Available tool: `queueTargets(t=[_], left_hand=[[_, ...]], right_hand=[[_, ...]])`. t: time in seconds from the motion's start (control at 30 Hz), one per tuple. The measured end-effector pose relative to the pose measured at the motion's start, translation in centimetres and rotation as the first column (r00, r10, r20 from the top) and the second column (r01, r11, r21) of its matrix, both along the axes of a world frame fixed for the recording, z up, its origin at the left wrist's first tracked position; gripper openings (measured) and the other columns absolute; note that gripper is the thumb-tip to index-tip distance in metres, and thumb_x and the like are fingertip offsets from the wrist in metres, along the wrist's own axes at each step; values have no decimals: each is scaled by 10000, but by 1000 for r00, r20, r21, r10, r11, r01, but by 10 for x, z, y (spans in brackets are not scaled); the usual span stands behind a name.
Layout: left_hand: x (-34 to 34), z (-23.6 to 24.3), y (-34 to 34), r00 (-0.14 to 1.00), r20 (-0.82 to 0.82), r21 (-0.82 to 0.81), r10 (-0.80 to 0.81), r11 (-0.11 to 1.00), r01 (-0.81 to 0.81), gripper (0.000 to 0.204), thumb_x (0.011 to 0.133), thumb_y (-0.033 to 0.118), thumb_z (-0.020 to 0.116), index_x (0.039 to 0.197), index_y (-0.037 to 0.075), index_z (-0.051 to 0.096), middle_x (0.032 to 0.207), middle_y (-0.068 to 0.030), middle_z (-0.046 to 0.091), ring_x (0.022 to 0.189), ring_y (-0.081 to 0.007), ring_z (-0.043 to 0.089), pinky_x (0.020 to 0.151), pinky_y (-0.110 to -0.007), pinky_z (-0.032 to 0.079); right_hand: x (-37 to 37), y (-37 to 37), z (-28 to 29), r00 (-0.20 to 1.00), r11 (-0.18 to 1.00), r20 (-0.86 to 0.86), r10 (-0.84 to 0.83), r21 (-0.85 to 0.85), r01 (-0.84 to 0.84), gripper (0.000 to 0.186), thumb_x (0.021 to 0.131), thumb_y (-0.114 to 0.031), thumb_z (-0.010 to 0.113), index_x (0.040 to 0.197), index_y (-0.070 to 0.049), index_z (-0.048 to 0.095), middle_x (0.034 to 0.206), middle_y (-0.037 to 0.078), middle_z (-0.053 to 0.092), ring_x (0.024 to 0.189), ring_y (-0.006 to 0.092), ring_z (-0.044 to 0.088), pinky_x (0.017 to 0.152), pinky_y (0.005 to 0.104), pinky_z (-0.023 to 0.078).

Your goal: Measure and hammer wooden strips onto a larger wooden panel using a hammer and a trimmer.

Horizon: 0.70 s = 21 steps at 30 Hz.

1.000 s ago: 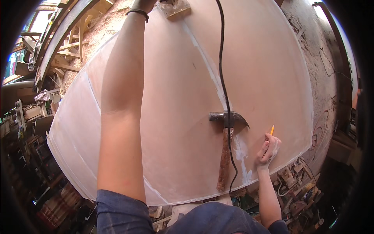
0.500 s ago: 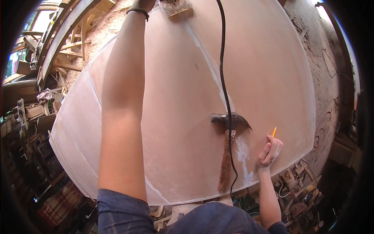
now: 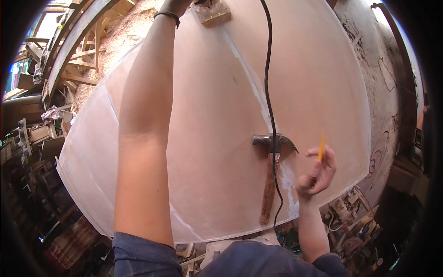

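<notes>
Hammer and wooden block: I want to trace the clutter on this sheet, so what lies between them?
In the head view, only the black cord crosses the pale sheet between hammer and wooden block.

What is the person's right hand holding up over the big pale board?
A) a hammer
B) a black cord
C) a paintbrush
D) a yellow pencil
D. The right hand grips a yellow pencil sticking up from its fingers, while the hammer lies by itself on the board and the black cord runs across it untouched.
</notes>
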<state>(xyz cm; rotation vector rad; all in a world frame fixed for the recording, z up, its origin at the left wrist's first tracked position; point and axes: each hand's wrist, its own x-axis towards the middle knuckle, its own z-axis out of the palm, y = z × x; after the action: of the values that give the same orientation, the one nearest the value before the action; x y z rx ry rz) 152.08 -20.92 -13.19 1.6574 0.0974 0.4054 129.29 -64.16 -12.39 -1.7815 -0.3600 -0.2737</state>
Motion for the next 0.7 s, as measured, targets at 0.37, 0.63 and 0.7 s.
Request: queueTargets(t=[0.37, 0.63, 0.7], left_hand=[[2, -6, 6, 995, 76, -109, -71, 991, 79, 317, 782, 69, 737, 1070, 89, 607, 921, 1, 630, 817, -99, 607, 714, -281, 513], [7, 0, -9, 995, 88, -168, -49, 984, 63, 351, 767, 76, 758, 1082, 85, 603, 904, 11, 632, 797, -98, 609, 699, -278, 516], [8, 1, -13, 996, 78, -176, -42, 983, 55, 361, 767, 78, 759, 1093, 83, 604, 910, 8, 636, 801, -100, 611, 704, -277, 516]], right_hand=[[143, 289, -32, 918, 720, 8, 397, -623, -306, 192, 896, -109, 522, 1008, 13, 620, 945, 203, 673, 852, 337, 681, 724, 421, 561], [184, 335, -38, 926, 585, -132, 353, -742, -329, 252, 908, -165, 486, 937, -89, 724, 1022, 151, 699, 959, 305, 690, 784, 412, 558], [175, 322, -17, 910, 489, -244, 334, -781, -389, 227, 894, -138, 514, 987, -78, 712, 1052, 162, 691, 939, 312, 690, 795, 417, 553]])
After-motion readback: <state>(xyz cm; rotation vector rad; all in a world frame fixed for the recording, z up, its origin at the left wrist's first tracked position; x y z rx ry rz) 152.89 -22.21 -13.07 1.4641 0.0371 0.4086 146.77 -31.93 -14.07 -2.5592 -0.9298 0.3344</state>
